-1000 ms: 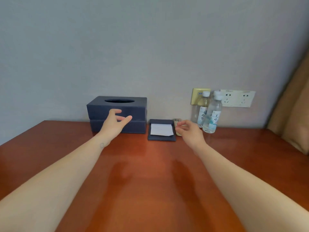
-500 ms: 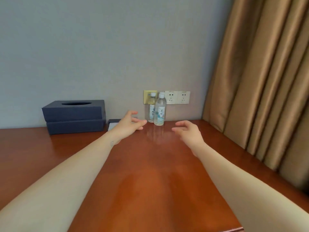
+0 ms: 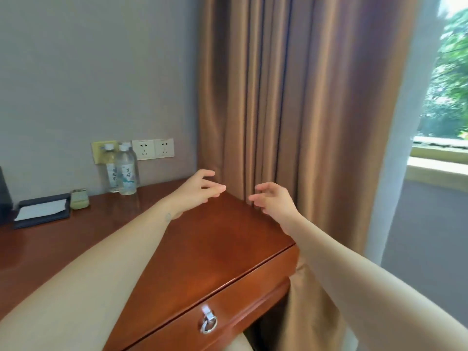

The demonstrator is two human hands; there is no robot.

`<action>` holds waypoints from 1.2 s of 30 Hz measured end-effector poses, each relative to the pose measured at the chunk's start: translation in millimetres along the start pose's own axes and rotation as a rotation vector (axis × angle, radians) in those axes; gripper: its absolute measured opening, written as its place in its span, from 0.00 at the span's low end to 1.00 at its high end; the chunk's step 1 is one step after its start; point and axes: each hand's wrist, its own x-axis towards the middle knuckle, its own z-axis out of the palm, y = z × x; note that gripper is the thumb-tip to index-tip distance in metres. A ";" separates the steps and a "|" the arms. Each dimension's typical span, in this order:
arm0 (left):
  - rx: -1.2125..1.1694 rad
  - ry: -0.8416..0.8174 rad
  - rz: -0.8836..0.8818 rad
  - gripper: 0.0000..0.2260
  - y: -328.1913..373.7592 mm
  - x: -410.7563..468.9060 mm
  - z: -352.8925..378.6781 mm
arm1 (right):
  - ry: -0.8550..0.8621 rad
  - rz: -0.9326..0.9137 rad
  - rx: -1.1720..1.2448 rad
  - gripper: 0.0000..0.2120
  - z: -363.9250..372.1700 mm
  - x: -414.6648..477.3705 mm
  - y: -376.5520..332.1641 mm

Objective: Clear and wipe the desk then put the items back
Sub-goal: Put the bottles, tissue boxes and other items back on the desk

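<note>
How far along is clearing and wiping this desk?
Nothing looks done yet: the bottles, the notepad and a small green remote sit on the desk by the wall. In hand: nothing; the left hand and right hand hover empty near the curtain, no cloth in view. Left: clear, wipe, put everything back.
</note>
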 end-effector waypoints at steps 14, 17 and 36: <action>-0.037 -0.423 0.286 0.12 111.3 39.3 186.5 | 0.366 0.086 -0.099 0.11 -209.0 -92.6 12.9; -0.062 -0.489 0.348 0.13 139.2 41.5 227.1 | 0.473 0.110 -0.135 0.12 -252.3 -120.4 12.1; -0.260 -1.001 0.599 0.23 309.5 -12.4 450.4 | 1.062 0.275 -0.316 0.07 -449.7 -315.1 -14.4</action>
